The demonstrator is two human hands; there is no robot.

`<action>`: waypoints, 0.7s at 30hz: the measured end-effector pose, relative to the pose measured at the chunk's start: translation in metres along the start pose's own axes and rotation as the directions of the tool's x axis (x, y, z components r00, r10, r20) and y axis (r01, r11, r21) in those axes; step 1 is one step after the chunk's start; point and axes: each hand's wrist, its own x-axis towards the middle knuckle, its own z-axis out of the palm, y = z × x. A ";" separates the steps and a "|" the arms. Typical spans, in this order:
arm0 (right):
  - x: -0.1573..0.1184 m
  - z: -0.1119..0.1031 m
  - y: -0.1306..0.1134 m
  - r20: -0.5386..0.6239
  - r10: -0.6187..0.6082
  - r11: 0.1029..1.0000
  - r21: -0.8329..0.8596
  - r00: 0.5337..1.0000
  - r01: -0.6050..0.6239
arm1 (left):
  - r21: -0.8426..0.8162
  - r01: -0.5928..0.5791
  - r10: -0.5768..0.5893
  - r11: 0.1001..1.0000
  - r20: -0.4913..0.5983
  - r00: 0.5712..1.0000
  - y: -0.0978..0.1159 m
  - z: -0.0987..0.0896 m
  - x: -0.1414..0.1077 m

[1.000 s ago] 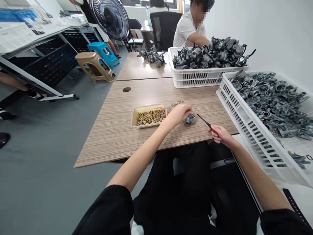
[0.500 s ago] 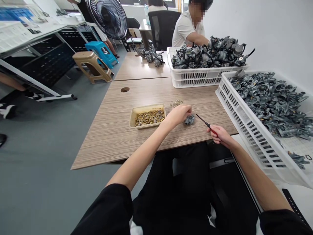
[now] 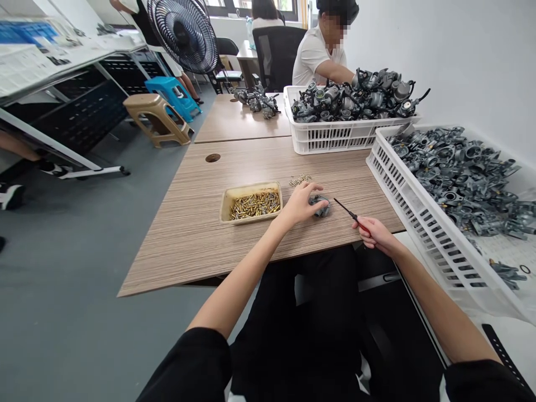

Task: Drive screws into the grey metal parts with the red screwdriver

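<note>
A small grey metal carburetor body (image 3: 321,210) sits on the wooden table in front of me. My left hand (image 3: 300,203) is at its left side, with thumb and fingers spread apart around it. The thumb lies over the near top of the part; whether it presses on it is hard to see. In my right hand (image 3: 374,233) is a screwdriver (image 3: 347,210) with a red and black handle, its dark shaft pointing up and left toward the carburetor body, tip apart from it. Small brass pieces (image 3: 300,180) lie loose just beyond my left hand.
Left of my hand stands a shallow tray (image 3: 224,211) of brass pieces. A white basket (image 3: 422,215) of grey metal bodies is at the right. Behind stands another white basket (image 3: 330,139) of carburetors, with a person beyond it. More carburetors (image 3: 262,103) lie at the far left.
My left hand has gone from closed fingertips at the top of the carburetor body to spread fingers around it. My right hand still holds the screwdriver in nearly the same place.
</note>
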 end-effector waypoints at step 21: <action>0.000 0.001 0.000 -0.015 0.003 1.000 -0.018 1.000 -0.003 | -0.154 0.140 -0.176 0.978 -0.252 0.951 -0.007 0.053 -0.024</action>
